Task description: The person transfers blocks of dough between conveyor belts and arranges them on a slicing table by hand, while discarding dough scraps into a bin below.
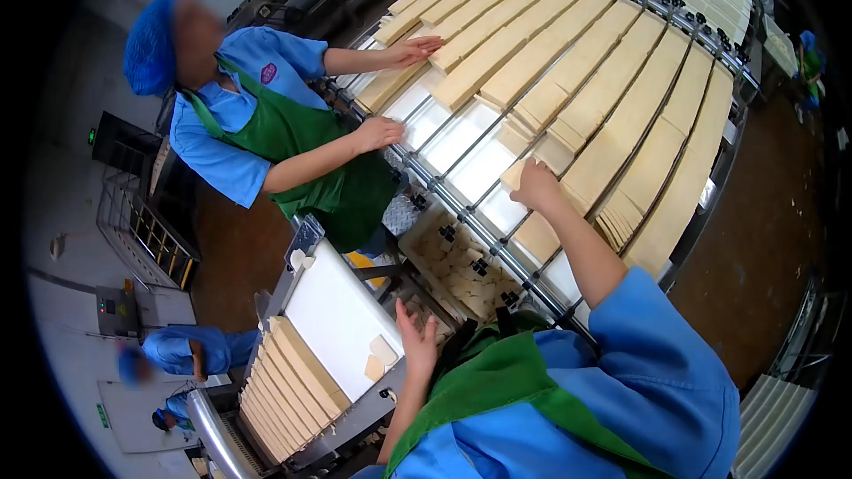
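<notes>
My right hand (537,184) reaches over the slatted conveyor, its fingers closed on the end of a pale flat piece (512,175) that looks like a dough or wafer sheet. Around it lie long rows of overlapping pale sheets (612,137), separated by thin metal rods. A fanned stack of thin pieces (619,217) lies to the right of my forearm. My left hand (417,337) hangs low by my body with its fingers apart and nothing in it, close to a white belt (333,302) with broken pale scraps (382,357) on its edge.
A co-worker (275,115) in a blue cap and green apron stands across at left, both hands at the conveyor. A bin of broken pieces (461,266) sits below the metal rail (470,217). Stacked strips (293,390) lie on the lower belt. Other people stand farther back.
</notes>
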### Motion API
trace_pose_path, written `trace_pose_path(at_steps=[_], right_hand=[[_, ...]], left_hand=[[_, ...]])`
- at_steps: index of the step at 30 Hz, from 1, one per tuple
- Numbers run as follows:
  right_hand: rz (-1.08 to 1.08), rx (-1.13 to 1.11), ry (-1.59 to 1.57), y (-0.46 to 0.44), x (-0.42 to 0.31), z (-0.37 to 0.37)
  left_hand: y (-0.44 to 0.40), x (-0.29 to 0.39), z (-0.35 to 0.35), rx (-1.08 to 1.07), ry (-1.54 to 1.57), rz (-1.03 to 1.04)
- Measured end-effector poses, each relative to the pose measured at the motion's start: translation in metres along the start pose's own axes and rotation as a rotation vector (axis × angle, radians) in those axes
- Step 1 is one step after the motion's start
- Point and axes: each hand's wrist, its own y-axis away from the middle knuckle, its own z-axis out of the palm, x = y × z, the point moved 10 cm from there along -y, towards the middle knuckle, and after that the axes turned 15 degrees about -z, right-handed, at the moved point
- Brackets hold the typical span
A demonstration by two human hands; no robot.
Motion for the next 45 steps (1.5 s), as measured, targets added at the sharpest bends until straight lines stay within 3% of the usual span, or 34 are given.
trace_pose_path(at_steps=[3, 5, 9, 11, 15, 20, 21, 23, 25, 27, 29, 31, 33, 35, 36, 37, 39, 45], right_hand=[[-0.109, 0.049, 0.07, 0.003, -0.004, -0.004], [-0.229, 0.301, 0.277, 0.018, -0.018, -0.034], [-0.161, 0.419, 0.387, 0.012, 0.005, -0.061], [-0.073, 0.473, 0.646, 0.01, 0.016, -0.064], [-0.03, 0.254, 0.658, -0.004, 0.033, -0.054], [-0.085, 0.229, 0.782, -0.034, 0.077, -0.035], [-0.002, 0.139, 0.603, -0.039, 0.072, -0.04], [-0.122, 0.281, 0.621, -0.031, 0.013, -0.036], [-0.418, 0.289, 0.576, -0.038, -0.055, -0.003], [-0.608, 0.178, 0.48, -0.044, -0.111, 0.071], [-0.79, -0.148, 0.252, -0.018, -0.202, 0.144], [-1.025, -0.209, 0.26, 0.018, -0.279, 0.217], [-1.318, -0.33, 0.12, 0.068, -0.374, 0.264], [-1.436, -0.462, 0.118, 0.096, -0.444, 0.312], [-1.474, -0.489, 0.145, 0.104, -0.473, 0.338], [-1.511, -0.517, 0.17, 0.109, -0.5, 0.364], [-1.554, -0.554, 0.139, 0.115, -0.549, 0.414], [-1.531, -0.505, 0.319, 0.1, -0.648, 0.526]], left_hand=[[0.0, -0.005, -0.007, -0.004, 0.06, -0.012], [0.001, -0.016, -0.011, 0.016, 0.021, -0.036], [0.004, -0.037, -0.014, 0.022, 0.059, -0.075], [0.005, -0.047, -0.015, 0.013, -0.043, -0.086], [0.014, -0.061, -0.029, 0.052, 0.1, -0.129], [0.034, -0.11, -0.072, 0.23, 0.168, -0.187], [0.042, -0.125, -0.089, 0.294, 0.153, -0.215], [0.06, -0.156, -0.131, 0.554, -0.01, -0.257], [0.081, -0.208, -0.164, 0.743, 0.107, -0.423], [0.099, -0.262, -0.193, 0.977, -0.028, -0.476], [0.111, -0.301, -0.208, 1.021, 0.003, -0.604], [0.117, -0.316, -0.235, 1.12, 0.162, -0.581], [0.106, -0.338, -0.253, 1.081, 0.256, -0.62], [0.08, -0.345, -0.263, 1.055, 0.181, -0.472], [0.081, -0.314, -0.275, 1.15, -0.069, -0.524], [0.08, -0.312, -0.28, 1.154, -0.056, -0.53], [0.068, -0.338, -0.274, 0.959, 0.205, -0.642], [0.073, -0.324, -0.282, 0.84, 0.151, -0.745]])
